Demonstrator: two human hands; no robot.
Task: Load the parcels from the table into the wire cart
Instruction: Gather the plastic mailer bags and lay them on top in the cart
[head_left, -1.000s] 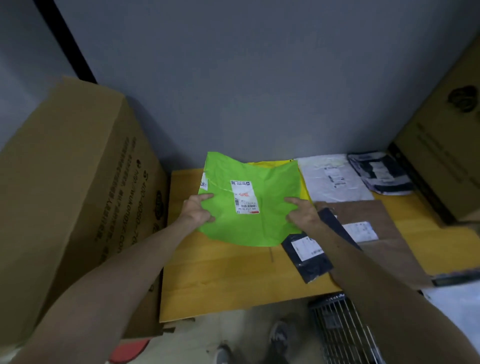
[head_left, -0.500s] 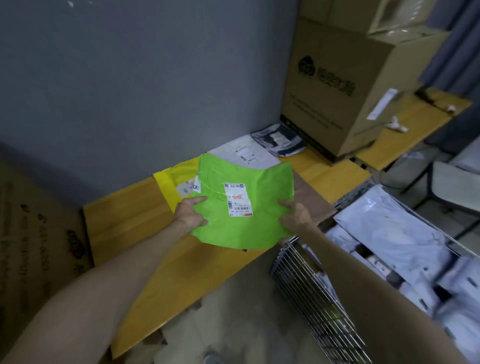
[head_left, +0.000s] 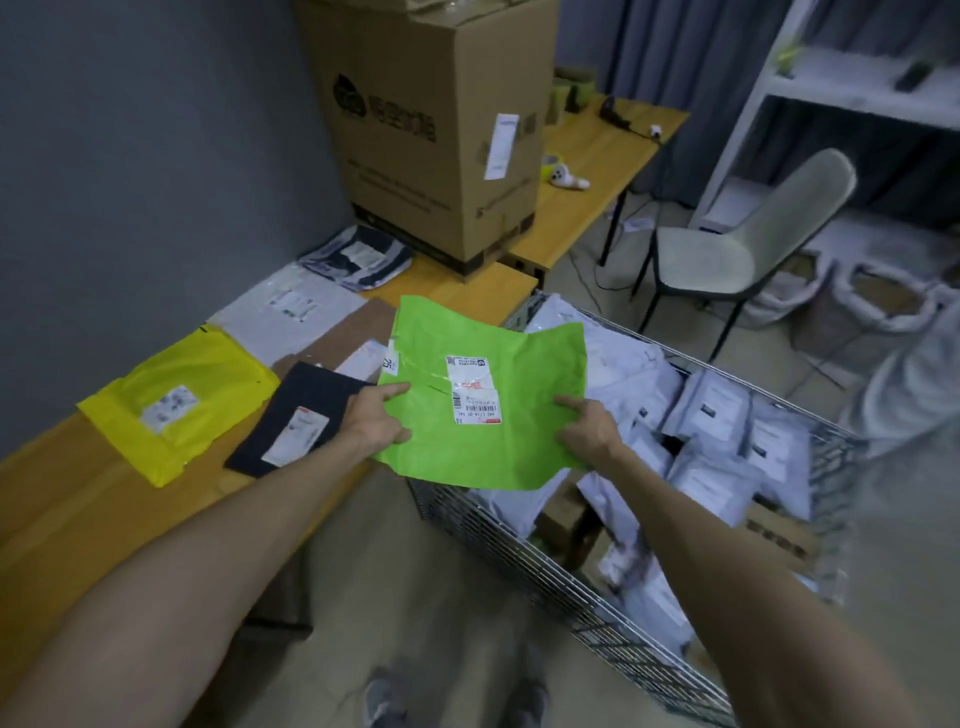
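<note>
Fingers (head_left: 396, 388) of left hand (head_left: 376, 423) and right hand (head_left: 589, 434) pinch the green parcel (head_left: 519, 358) over the wire cart (head_left: 509, 551); pale parcels (head_left: 722, 410) already lie inside it, while unloaded parcels (head_left: 176, 405) wait on the table (head_left: 62, 519) beside it.

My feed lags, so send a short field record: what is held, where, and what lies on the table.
held: green parcel, label up
left hand: grips its left edge
right hand: grips its right edge
position: mostly above wire cart, not released
table: yellow parcel, black parcel, brown envelope, white mailer, striped bag
cart: many white parcels inside
</note>
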